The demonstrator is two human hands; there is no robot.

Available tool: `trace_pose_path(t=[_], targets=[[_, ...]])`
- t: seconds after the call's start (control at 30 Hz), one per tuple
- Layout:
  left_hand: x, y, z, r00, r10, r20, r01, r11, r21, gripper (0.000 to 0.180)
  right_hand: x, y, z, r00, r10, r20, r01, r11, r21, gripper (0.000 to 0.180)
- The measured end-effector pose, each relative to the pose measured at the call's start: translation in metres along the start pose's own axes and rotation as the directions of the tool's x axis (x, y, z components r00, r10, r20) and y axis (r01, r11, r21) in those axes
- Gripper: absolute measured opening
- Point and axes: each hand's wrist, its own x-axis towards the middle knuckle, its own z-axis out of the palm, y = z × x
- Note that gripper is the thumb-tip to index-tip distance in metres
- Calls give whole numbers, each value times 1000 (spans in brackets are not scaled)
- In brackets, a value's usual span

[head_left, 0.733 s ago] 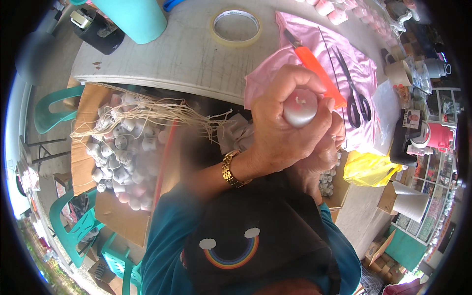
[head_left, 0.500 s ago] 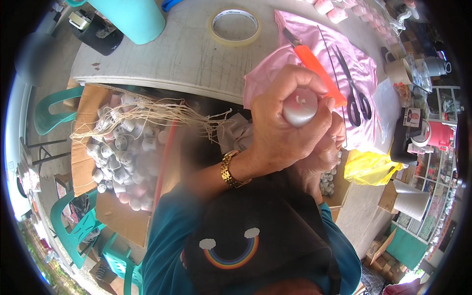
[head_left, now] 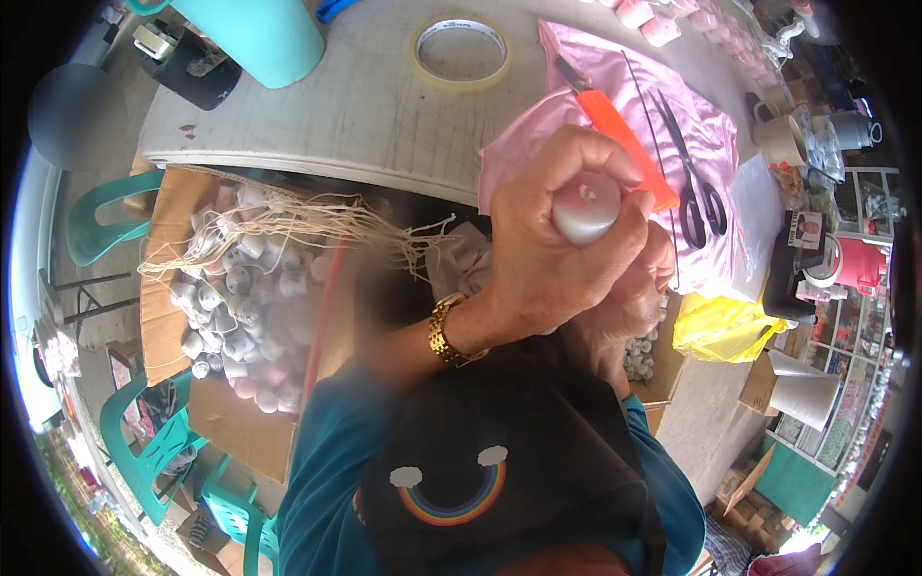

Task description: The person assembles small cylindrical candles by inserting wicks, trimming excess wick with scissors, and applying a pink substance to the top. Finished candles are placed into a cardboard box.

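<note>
My left hand [head_left: 557, 240], with a gold watch at the wrist, is wrapped round a whitish candle [head_left: 587, 208]. Its rounded end faces up, with a small pale wick nub and a pinkish patch. Close against it, lower and to the right, my right hand [head_left: 634, 293] has its fingers curled; whatever they grip is hidden. Just beyond the hands, an orange-handled cutter knife [head_left: 624, 144], a thin dark rod [head_left: 645, 110] and black scissors [head_left: 693, 178] lie on a pink cloth [head_left: 514, 158].
A cardboard box [head_left: 165, 317] at left holds several white candle-like pieces under a bundle of off-white strings [head_left: 288, 226]. On the table are a tape roll [head_left: 461, 53] and a turquoise container [head_left: 259, 38]. At right sit a yellow plastic bag [head_left: 725, 326] and another box [head_left: 663, 379].
Both hands keep nearly the same place and the same grip. The candle's end has shifted very slightly; the things on the table look unchanged.
</note>
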Motion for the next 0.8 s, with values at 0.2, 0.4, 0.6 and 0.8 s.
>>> trace_pose_path(t=[0.2,0.4,0.6,0.8], targets=[[4,-3,-3,1000,5,31,-5,1000,0,13,1,1,0,1000,9,-27,-10,999,-34,33],[3,-7,-2,999,-34,31,34,999,-27,12,0,2,0,999,15,-42,-17,999,-45,32],[4,-8,0,998,-31,49,33,999,-26,11,-1,1,-3,997,20,-68,-25,998,-64,32],[2,-10,-4,993,-117,29,113,987,115,11,6,3,3,998,51,-37,-53,997,-52,31]])
